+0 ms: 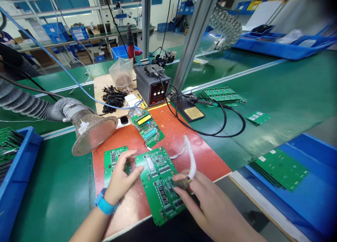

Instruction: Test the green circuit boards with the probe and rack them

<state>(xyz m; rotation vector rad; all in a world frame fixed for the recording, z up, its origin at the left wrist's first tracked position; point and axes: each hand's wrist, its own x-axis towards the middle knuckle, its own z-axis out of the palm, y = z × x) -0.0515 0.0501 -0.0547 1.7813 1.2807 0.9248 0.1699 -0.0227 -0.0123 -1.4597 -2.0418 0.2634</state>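
A large green circuit board (151,178) with a four-digit display lies on the red mat, its near end past the mat's front edge. My right hand (202,196) pinches a small brownish connector (183,183) over the board's right side. A white-sleeved cable (192,161) rises from that connector and loops back. Whether its tip touches the board I cannot tell. My left hand (122,178) is beside the board's left edge, thumb and fingers apart, partly covering a second green board (112,157). Behind, a tester board (149,129) shows a lit yellow screen.
A fume extraction hood (93,129) stands at left. A soldering station (153,85) and iron stand (193,112) are behind the red mat (205,157). Blue bins with boards flank the bench: a left bin (28,154) and a right bin (302,207). Black cables (223,129) loop at right.
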